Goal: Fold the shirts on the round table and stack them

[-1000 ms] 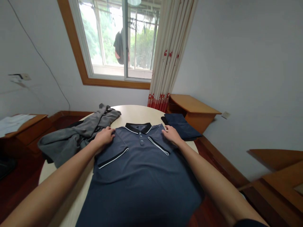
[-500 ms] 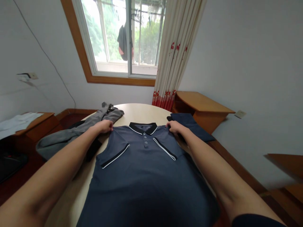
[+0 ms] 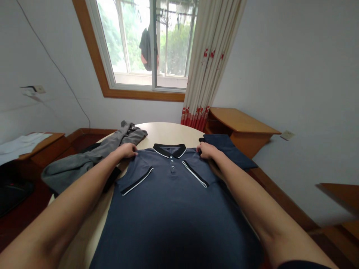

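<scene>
Head view: across the pale, curved-edged tabletop, a dark blue-grey fabric polo shirt is spread front up, its shoulder corners pinched in the grip of the left hand and right hand. By uneven pulling, the black, white-edged collar could be skewed; by lifting, the inward-folded, black-cuffed sleeves might be loosened.

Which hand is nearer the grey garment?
Left. The left hand is close beside the garment; the right hand is farther off, past the collar of the shirt.
</scene>
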`<state>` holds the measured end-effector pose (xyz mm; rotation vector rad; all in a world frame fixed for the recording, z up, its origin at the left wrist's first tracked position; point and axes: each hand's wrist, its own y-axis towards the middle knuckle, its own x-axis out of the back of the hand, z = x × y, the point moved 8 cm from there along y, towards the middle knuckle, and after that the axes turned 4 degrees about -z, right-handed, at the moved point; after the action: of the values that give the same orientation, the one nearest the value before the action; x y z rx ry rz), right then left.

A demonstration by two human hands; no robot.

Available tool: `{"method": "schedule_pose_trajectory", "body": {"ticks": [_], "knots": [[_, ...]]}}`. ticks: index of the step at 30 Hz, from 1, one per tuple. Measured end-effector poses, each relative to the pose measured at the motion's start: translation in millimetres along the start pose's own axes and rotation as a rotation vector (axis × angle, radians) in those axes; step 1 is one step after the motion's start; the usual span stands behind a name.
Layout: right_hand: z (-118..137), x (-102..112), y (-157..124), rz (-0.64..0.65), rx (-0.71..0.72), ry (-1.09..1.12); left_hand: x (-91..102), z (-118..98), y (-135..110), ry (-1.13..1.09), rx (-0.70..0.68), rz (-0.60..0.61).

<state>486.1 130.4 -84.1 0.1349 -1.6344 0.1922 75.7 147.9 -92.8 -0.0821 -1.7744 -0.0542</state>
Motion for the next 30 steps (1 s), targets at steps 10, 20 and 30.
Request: {"method": "schedule_pose_trajectory", "body": {"ticks": [10, 20, 30], "knots": [[8.3, 9.0, -12.3, -0.135, -0.138, -0.098, 12.6, -22.5, -23.2, 0.157, 0.013, -0.179], [47.0, -40.1, -22.4, -0.112, -0.12, 0.2, -57.9, -58.0, -36.6, 0.112, -0.199, -0.038], [41.8, -21.6, -35.2, -0.282, -0.236, 0.186, -53.3, -48.9, -23.7, 0.185, -0.121, 0.019]]}}
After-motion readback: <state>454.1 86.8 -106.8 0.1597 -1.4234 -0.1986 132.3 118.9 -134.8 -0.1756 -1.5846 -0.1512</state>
